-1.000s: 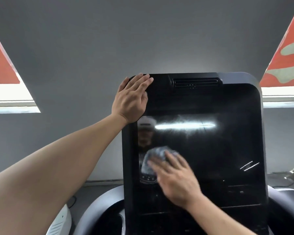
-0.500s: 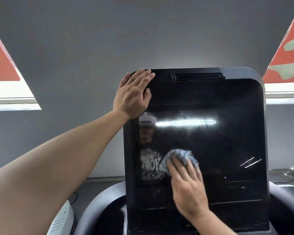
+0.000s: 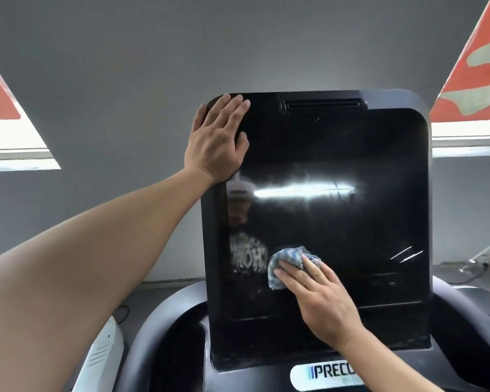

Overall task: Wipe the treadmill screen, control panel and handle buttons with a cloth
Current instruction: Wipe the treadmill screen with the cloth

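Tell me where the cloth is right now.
In the head view, the cloth lies low on the screen, left of centre, pressed flat under the right hand.

upright glossy black screen (image 3: 337, 222), crumpled blue cloth (image 3: 287, 260) against it

Dim room; bright glare streak on the screen (image 3: 323, 222); wide-angle edge distortion.

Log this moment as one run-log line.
step: wiping screen | left hand: flat on treadmill console top-left corner, bracing | right hand: presses blue cloth on screen lower-left | control panel, handle buttons: not yet wiped
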The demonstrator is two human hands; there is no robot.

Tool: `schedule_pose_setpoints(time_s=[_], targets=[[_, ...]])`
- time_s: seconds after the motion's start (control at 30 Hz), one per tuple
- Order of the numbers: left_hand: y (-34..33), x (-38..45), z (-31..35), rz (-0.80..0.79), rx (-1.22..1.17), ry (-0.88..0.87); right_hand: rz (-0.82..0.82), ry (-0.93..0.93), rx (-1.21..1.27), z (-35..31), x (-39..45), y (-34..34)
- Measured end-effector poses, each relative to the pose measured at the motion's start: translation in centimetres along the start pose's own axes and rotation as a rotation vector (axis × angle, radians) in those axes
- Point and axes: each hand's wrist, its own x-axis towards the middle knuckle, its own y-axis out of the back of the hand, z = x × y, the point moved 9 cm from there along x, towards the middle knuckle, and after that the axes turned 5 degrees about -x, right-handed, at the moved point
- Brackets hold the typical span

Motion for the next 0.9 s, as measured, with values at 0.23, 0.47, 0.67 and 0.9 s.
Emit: schedule_pose_setpoints(time_s=[0.23,0.47,0.67,0.9], targets=[[-0.7,-2.6,0.3,0.008,0.022,0.039,-0.079,-0.035,0.064,-5.9,-1.5,-1.6],[-1.5,-8.3,1.4,-0.013,-0.035,0.062,-0.031,-0.282,0.036,-2.6,-2.8,-0.9],[-2.2,-12.3,1.9,-0.158,-0.013,0.007,-0.072,-0.099,0.030,-1.5,-2.9,-0.3],[-2.0,-13.4,1.8,-0.256,-0.004,-0.013,-0.254,0.080,0.131,-12.0,-2.7,-2.4]])
